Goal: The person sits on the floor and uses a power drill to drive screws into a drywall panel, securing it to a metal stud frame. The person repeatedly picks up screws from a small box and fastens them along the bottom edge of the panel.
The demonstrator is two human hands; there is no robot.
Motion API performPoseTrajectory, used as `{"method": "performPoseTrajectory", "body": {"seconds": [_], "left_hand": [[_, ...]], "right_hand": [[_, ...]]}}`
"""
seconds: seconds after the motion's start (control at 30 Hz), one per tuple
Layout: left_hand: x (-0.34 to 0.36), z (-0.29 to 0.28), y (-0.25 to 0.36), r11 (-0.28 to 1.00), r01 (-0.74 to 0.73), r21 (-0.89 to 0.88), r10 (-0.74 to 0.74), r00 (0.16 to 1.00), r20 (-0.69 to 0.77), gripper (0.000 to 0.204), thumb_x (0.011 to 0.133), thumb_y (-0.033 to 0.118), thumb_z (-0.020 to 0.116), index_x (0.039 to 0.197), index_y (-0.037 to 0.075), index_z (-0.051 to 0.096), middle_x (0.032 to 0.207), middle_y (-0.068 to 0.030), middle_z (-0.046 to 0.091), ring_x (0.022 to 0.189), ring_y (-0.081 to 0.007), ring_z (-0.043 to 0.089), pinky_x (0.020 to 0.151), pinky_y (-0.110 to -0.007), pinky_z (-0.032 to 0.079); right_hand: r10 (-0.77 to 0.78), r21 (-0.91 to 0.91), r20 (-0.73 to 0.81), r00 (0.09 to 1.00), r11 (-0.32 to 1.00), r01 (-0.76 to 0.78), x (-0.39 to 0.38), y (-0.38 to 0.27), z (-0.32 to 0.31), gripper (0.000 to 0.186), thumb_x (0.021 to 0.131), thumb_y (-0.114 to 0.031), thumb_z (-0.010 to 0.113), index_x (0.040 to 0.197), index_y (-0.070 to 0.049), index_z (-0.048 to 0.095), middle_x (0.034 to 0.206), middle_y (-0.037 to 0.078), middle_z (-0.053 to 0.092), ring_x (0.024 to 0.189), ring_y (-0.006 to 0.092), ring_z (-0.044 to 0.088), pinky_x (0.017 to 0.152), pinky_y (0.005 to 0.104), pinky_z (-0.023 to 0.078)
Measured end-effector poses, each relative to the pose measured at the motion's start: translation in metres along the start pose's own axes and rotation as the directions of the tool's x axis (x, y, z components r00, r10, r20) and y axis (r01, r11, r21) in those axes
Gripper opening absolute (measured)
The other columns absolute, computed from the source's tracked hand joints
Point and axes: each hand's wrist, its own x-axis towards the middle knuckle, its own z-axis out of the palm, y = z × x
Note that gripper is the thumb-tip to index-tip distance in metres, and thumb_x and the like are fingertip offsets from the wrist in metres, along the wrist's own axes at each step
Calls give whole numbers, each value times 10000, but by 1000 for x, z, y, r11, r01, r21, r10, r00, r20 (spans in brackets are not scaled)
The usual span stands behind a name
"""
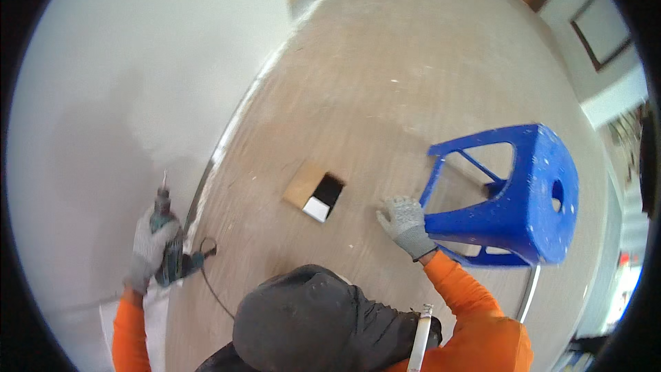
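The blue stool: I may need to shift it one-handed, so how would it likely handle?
The blue stool is probably light for its size, since it looks like moulded plastic with open gaps between its legs. It should stay fairly stiff, as those legs look broad and straight. Its smooth-looking surface might be a little slippery.

Bright, hazy; soft shadow (103, 145) on wall (172, 41); edges bent, black.

No readable lettering is showing anywhere in the head view.
The power drill (167, 251) is showing its casing too softly for any label to be read, the open brown box (301, 184) on the floor is presenting no legible print, and the white stick (421, 337) at the lower edge is carrying nothing large enough to make out.
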Motion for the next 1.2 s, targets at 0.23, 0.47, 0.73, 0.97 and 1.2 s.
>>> {"method": "performPoseTrajectory", "body": {"seconds": [0.23,0.47,0.73,0.97,1.2], "left_hand": [[36,44,-42,973,11,-231,10,996,90,239,877,122,678,1088,14,647,884,-47,660,796,-136,619,743,-312,528],[91,97,-76,989,-85,-119,94,993,71,408,875,206,727,1211,-14,653,947,-97,703,880,-211,669,862,-368,551],[90,67,-53,995,83,57,-98,936,337,385,912,315,741,1168,42,648,958,-90,695,864,-191,665,850,-362,553],[82,26,-79,986,104,-129,-67,963,261,369,931,330,722,1125,25,645,962,-88,685,885,-183,660,844,-360,543],[71,19,-70,903,174,-392,-114,979,171,312,917,228,749,1130,26,643,926,-38,668,853,-139,633,805,-334,538]], "right_hand": [[402,-216,268,876,911,-352,-16,32,-51,440,950,-458,652,1199,-103,729,1080,158,743,1063,329,704,926,490,528],[271,142,295,916,936,-322,62,15,-55,703,959,-593,638,1429,-71,615,1221,157,740,1204,337,669,1061,463,497],[-187,224,151,971,963,151,168,-57,59,473,1004,-413,608,1312,-65,694,1194,218,738,1140,382,688,1001,481,526],[37,-118,413,910,993,14,213,-42,35,365,980,-352,610,1175,-82,761,1084,230,755,1042,429,709,918,528,555],[208,20,187,960,976,-216,266,37,22,427,955,-385,654,1147,-16,750,1143,267,736,1069,454,701,925,544,550]]}}
